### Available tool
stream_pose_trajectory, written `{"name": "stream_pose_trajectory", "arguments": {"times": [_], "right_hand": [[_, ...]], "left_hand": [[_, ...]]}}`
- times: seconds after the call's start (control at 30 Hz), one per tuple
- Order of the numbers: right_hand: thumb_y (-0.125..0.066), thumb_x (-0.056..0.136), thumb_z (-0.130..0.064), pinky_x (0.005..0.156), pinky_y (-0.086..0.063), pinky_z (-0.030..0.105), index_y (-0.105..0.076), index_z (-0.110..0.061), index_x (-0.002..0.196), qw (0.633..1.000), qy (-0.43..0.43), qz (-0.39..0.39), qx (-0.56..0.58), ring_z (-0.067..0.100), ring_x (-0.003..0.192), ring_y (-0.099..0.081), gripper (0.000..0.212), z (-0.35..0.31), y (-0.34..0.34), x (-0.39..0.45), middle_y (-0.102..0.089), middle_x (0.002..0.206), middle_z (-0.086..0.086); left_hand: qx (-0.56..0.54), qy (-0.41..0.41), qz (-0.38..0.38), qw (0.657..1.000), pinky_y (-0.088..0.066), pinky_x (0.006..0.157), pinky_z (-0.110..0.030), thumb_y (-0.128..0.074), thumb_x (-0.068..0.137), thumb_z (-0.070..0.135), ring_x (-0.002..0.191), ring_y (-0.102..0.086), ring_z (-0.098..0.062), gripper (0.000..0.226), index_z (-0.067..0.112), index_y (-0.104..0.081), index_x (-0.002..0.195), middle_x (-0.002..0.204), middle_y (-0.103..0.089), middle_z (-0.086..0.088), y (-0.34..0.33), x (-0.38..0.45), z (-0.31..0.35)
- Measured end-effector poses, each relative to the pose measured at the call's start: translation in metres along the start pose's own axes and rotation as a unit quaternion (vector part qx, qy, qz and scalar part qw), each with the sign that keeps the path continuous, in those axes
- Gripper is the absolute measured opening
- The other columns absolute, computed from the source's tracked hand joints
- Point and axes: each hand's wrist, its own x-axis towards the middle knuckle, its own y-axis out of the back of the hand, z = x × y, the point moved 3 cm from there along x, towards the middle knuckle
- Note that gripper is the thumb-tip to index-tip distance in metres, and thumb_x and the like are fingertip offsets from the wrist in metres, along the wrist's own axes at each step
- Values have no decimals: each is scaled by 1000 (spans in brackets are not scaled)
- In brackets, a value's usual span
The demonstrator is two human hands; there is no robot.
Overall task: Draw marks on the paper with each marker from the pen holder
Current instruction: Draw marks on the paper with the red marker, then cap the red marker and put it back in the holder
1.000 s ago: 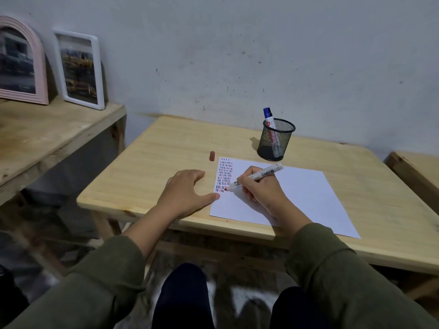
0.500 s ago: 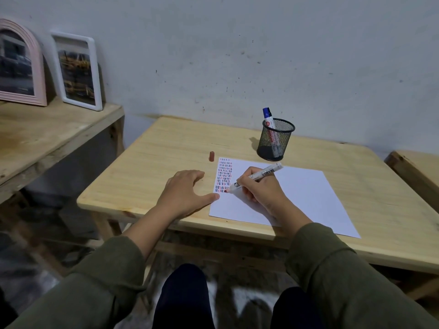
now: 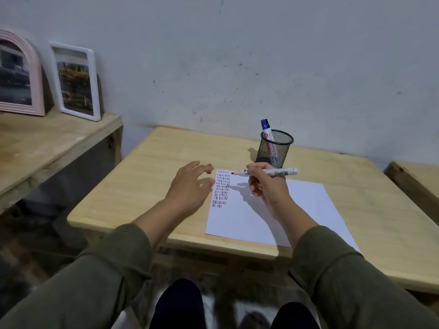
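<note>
A white sheet of paper (image 3: 285, 217) lies on the wooden table (image 3: 154, 186), with rows of short red, blue and black marks (image 3: 221, 191) at its upper left corner. My right hand (image 3: 268, 186) grips a white marker (image 3: 280, 172) with a bare red tip, held level above the paper and pointing left. My left hand (image 3: 190, 186) hovers over the table just left of the paper, fingers spread and holding nothing. A black mesh pen holder (image 3: 276, 148) stands behind the paper with a blue-capped marker (image 3: 266, 129) sticking out. The small red cap is hard to tell apart from my left fingertips.
To the left, a lower wooden bench (image 3: 47, 143) carries a pink arched frame (image 3: 16, 74) and a white picture frame (image 3: 76, 81) leaning on the wall. Another wooden surface (image 3: 415, 179) starts at the right edge. The wall rises right behind the table.
My right hand lifted the marker off the paper and turned it level. My left hand rose from the table and moved forward, fingers spread, over the spot where the red cap lay.
</note>
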Motion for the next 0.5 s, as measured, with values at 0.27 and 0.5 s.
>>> {"name": "stream_pose_trajectory", "arguments": {"times": [0.27, 0.5], "right_hand": [[-58, 87, -1, 37, -34, 17, -63, -12, 75, 1000, 1, -2, 13, 11, 37, -46, 17, -12, 0, 20, -55, 47, -1], [-59, 86, -1, 37, -35, 18, -64, -12, 74, 1000, -5, -1, 16, 11, 38, -46, 17, -8, -5, 31, -55, 47, 0]], "left_hand": [[39, 23, -44, 998, -23, 113, -42, -46, 92, 26, 142, -22, -20, 36, 25, -55, 126, 150, -35, -5, -9, 43, -3], [-16, 7, -3, 1000, -41, 87, -24, -54, 88, 8, 101, -60, -19, 26, 15, -63, 111, 107, -67, -4, -15, 52, -1]]}}
